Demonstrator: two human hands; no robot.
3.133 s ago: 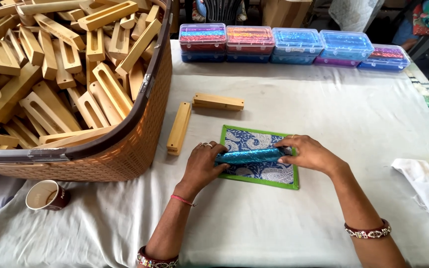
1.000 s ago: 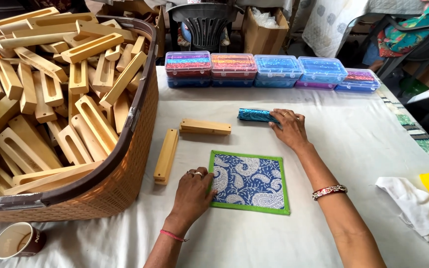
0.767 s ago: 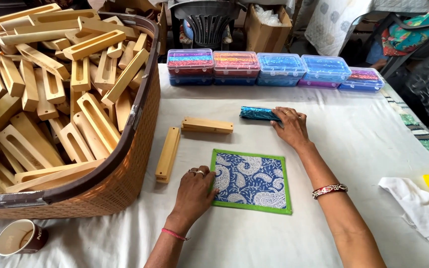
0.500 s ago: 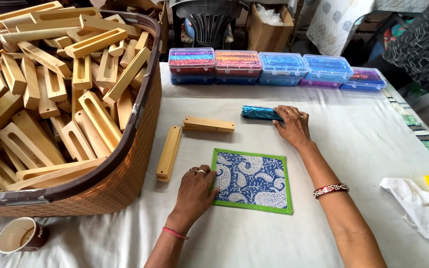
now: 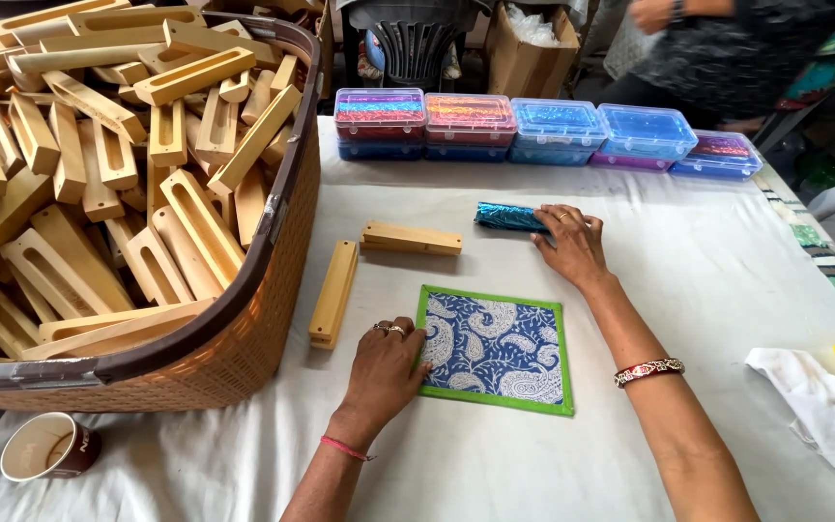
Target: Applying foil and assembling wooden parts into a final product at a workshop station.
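Note:
A square blue paisley cloth mat with a green border (image 5: 495,348) lies flat on the white table cover. My left hand (image 5: 387,367) rests on its left edge, fingers lying flat. Farther back, my right hand (image 5: 570,244) lies on a blue glittery wrapped block (image 5: 506,217), its fingers over the block's right end. Two plain wooden slotted blocks lie left of the mat: one lengthwise (image 5: 333,292), one crosswise (image 5: 411,238).
A big woven basket (image 5: 244,309) at the left is piled with several wooden slotted blocks. A row of clear plastic boxes (image 5: 543,130) of coloured glittery material lines the far edge. A paper cup (image 5: 48,447), a white rag (image 5: 809,404) and a person at the back right are also here.
My right hand carried the blue wrapped block off the mat to the far side and set it down; since then both hands have barely moved. A person has stepped in at the back right.

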